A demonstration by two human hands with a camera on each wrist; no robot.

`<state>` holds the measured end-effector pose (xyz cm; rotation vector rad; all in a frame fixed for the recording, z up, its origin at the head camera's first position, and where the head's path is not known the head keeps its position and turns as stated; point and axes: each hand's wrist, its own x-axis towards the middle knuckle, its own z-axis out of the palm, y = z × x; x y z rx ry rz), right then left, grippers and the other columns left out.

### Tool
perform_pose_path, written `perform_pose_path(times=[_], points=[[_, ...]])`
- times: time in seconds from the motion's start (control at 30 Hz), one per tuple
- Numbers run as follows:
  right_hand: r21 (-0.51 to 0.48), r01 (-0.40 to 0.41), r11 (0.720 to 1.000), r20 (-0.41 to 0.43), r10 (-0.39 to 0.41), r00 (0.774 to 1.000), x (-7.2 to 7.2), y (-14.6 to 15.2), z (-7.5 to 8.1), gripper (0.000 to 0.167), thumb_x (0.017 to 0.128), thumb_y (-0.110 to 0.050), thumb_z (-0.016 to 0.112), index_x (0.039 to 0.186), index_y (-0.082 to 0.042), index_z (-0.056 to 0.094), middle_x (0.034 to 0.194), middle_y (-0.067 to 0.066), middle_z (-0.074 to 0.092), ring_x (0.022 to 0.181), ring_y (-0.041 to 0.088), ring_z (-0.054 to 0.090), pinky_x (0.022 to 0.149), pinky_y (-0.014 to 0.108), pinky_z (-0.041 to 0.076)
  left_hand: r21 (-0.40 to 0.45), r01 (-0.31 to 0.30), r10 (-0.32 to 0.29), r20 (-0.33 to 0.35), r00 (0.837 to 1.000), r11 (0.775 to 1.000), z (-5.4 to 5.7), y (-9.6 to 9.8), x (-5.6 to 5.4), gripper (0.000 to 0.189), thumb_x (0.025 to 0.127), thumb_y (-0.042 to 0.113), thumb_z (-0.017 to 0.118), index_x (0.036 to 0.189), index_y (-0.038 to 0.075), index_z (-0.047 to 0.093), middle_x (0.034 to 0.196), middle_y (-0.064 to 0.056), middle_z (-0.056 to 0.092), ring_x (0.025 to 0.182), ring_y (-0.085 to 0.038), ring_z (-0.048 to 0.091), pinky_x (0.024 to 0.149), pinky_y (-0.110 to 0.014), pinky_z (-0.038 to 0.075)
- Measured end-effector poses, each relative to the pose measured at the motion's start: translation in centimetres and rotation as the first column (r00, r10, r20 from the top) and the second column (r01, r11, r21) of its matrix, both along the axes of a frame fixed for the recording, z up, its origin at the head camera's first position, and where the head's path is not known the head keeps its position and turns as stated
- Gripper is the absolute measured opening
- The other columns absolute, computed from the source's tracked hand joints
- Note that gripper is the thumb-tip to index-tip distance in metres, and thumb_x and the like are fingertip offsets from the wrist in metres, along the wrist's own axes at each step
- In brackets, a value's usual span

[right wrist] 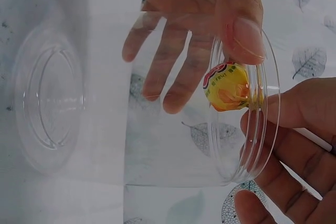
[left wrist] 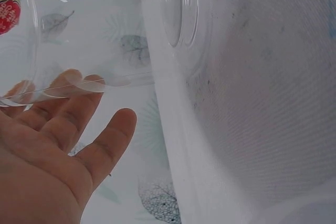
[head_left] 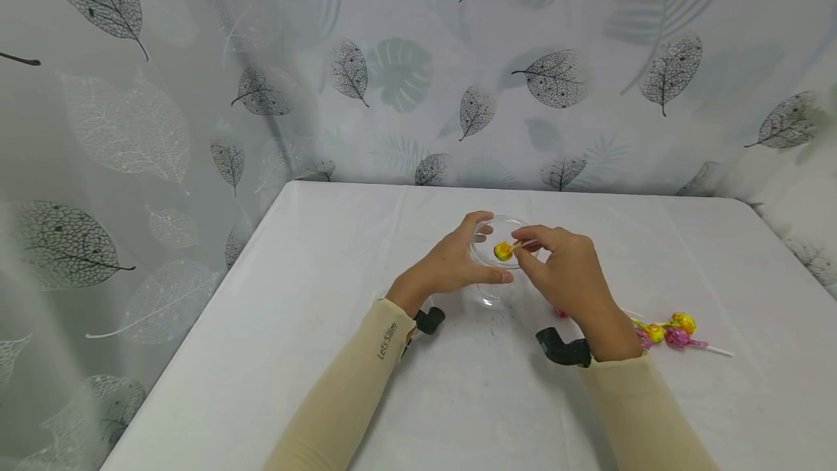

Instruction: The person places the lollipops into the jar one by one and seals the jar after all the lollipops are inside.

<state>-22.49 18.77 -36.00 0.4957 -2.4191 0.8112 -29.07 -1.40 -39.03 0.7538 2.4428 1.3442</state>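
Observation:
A clear plastic jar (head_left: 490,291) stands upright on the white table, its round mouth facing up. My left hand (head_left: 451,260) holds it around the upper side, thumb in front and fingers behind. With thumb and fingers, my right hand (head_left: 567,271) pinches a yellow-wrapped lollipop (head_left: 503,251) by its stick at the jar's mouth. In the right wrist view the candy head (right wrist: 227,85) shows at rim height, seemingly just inside the jar (right wrist: 50,98). The left wrist view shows red and yellow on its wrapper (left wrist: 8,13).
Several yellow and pink lollipops (head_left: 677,338) lie on the table (head_left: 752,413) beside my right wrist, partly hidden by it. A red wrapper (head_left: 560,312) peeks out below the right hand. Leaf-printed curtain (head_left: 405,71) hangs behind the table's back edge.

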Motion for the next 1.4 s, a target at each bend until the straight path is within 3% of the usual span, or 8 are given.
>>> perform_pose_path(times=[0.37, 0.6, 0.9, 1.07, 1.17, 1.4], points=[[0.048, 0.014, 0.999, 0.071, -0.018, 0.997, 0.5, -0.3, 0.5, 0.023, 0.093, -0.004, 0.07, 0.116, -0.004, 0.076, 0.094, 0.016, 0.078, 0.078, 0.031, 0.068, 0.061, 0.037, 0.049, 0.008, 0.006, -0.006, -0.016, 1.0, 1.0, -0.1, 0.0, 0.0, 0.109, 0.078, 0.052, 0.09, 0.162, 0.029, 0.024, 0.158, -0.01, 0.048, 0.145, -0.022, 0.046, 0.114, -0.056, 0.041], [0.025, -0.009, 1.0, 0.006, 0.009, 1.0, 0.4, -0.3, 0.3, 0.031, 0.09, 0.001, 0.071, 0.121, -0.002, 0.074, 0.093, 0.011, 0.079, 0.083, 0.031, 0.07, 0.065, 0.043, 0.05, 0.007, 0.011, -0.011, -0.012, 1.0, 1.0, 0.0, -0.1, 0.2, 0.111, 0.079, 0.052, 0.089, 0.163, 0.026, 0.022, 0.159, -0.006, 0.047, 0.146, -0.021, 0.045, 0.114, -0.055, 0.041], [-0.037, 0.035, 0.999, -0.033, -0.037, 0.999, 0.5, 1.2, 1.1, 0.035, 0.09, 0.002, 0.073, 0.125, -0.001, 0.072, 0.114, 0.019, 0.074, 0.098, 0.035, 0.069, 0.079, 0.054, 0.058, 0.006, -0.004, 0.004, -0.014, 1.0, 1.0, 0.1, 0.0, 0.1, 0.108, 0.078, 0.051, 0.09, 0.162, 0.027, 0.025, 0.158, -0.008, 0.049, 0.144, -0.021, 0.047, 0.114, -0.054, 0.04], [-0.031, 0.074, 0.997, 0.048, -0.072, 0.996, 0.6, 2.5, 1.6, 0.041, 0.092, -0.001, 0.071, 0.133, -0.001, 0.067, 0.126, 0.022, 0.068, 0.104, 0.04, 0.068, 0.084, 0.059, 0.058, -0.004, -0.011, 0.011, -0.019, 1.0, 1.0, 0.2, 0.0, 0.2, 0.107, 0.078, 0.05, 0.09, 0.162, 0.026, 0.026, 0.156, -0.003, 0.051, 0.144, -0.019, 0.047, 0.115, -0.052, 0.04], [0.001, 0.076, 0.997, 0.141, -0.075, 0.987, 0.5, 3.5, 1.7, 0.043, 0.094, -0.004, 0.069, 0.137, -0.001, 0.064, 0.131, 0.024, 0.064, 0.108, 0.042, 0.067, 0.087, 0.062, 0.056, 0.001, -0.01, 0.01, -0.012, 1.0, 1.0, 0.3, 0.0, 0.3, 0.108, 0.079, 0.049, 0.09, 0.162, 0.025, 0.026, 0.155, -0.002, 0.051, 0.144, -0.019, 0.046, 0.115, -0.052, 0.04], [0.087, 0.082, 0.993, 0.369, -0.108, 0.923, 0.2, 5.9, 1.4, 0.048, 0.097, -0.012, 0.068, 0.143, -0.003, 0.058, 0.137, 0.027, 0.058, 0.117, 0.047, 0.062, 0.092, 0.065, 0.052, 0.001, -0.008, 0.008, -0.006, 1.0, 1.0, 0.3, 0.0, 0.3, 0.107, 0.078, 0.05, 0.09, 0.161, 0.027, 0.026, 0.155, 0.001, 0.051, 0.144, -0.017, 0.046, 0.116, -0.052, 0.039]])
